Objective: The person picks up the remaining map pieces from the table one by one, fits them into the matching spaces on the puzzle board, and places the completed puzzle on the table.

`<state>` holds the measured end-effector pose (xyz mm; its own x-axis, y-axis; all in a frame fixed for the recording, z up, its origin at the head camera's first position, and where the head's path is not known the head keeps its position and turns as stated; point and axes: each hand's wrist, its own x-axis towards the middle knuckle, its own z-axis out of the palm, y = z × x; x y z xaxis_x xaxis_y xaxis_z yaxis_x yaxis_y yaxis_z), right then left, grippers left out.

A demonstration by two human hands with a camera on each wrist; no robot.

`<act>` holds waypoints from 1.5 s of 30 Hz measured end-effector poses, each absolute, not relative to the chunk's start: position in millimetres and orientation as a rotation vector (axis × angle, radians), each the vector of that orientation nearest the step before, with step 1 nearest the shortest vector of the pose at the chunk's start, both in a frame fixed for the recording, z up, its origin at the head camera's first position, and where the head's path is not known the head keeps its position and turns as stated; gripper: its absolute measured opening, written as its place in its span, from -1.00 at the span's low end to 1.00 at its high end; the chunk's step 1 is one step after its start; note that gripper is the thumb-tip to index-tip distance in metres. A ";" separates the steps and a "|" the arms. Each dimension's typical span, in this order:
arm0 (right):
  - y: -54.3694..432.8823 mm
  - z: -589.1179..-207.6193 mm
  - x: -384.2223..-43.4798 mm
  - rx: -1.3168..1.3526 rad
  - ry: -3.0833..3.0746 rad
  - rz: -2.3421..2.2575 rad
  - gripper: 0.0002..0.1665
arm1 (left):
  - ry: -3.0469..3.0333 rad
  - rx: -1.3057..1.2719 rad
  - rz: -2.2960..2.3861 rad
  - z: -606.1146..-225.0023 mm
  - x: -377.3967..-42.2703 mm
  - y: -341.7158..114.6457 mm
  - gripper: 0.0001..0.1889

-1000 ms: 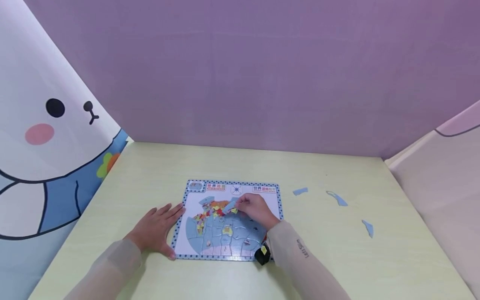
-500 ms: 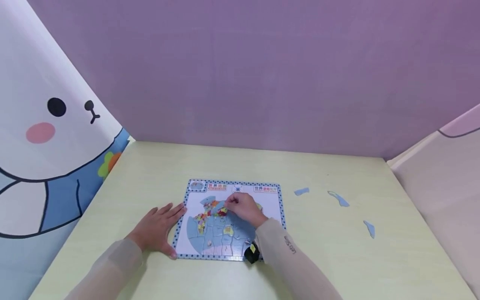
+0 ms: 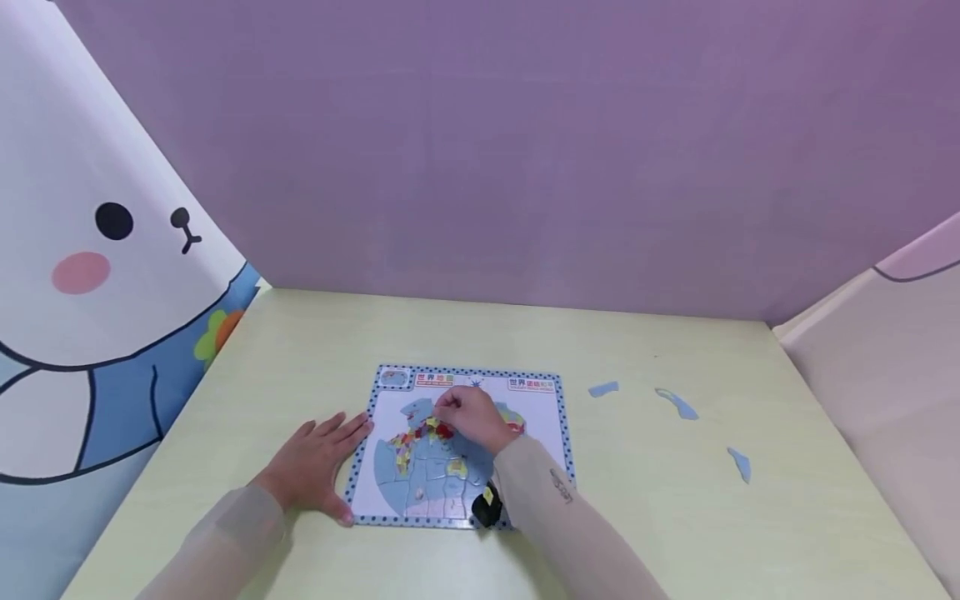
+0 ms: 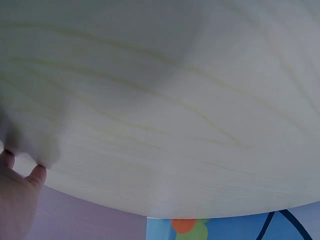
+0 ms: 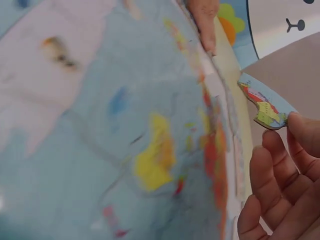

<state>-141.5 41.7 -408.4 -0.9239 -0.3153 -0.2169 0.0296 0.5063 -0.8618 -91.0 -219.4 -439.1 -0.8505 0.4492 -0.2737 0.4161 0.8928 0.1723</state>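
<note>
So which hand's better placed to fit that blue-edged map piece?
Probably the right hand: it pinches the piece over the blue-dotted rectangular map board; the left hand rests at its edge.

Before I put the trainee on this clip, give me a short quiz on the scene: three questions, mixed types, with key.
1. Multiple choice: how many loose pieces lie on the table to the right of the puzzle board?
A) One
B) Three
C) Six

2. Fill in the blank: the right hand pinches a ____ between thumb and finger.

3. True or false: the left hand is at the left edge of the puzzle board.

Key:
1. B
2. puzzle piece
3. True
</note>
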 end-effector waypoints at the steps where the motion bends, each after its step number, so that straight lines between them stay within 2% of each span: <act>1: 39.7 -407.3 -143.0 -0.248 2.405 -1.383 -0.89 | 2.753 0.650 0.154 -438.8 -90.8 -219.6 0.35; 20: 4.6 -397.3 -151.5 -0.320 2.423 -1.214 -0.88 | 2.755 0.673 0.142 -439.0 -90.9 -222.0 0.36; 45: -6.8 -407.3 -148.6 -0.329 2.452 -1.176 -0.88 | 2.749 0.656 0.215 -434.2 -87.1 -227.0 0.34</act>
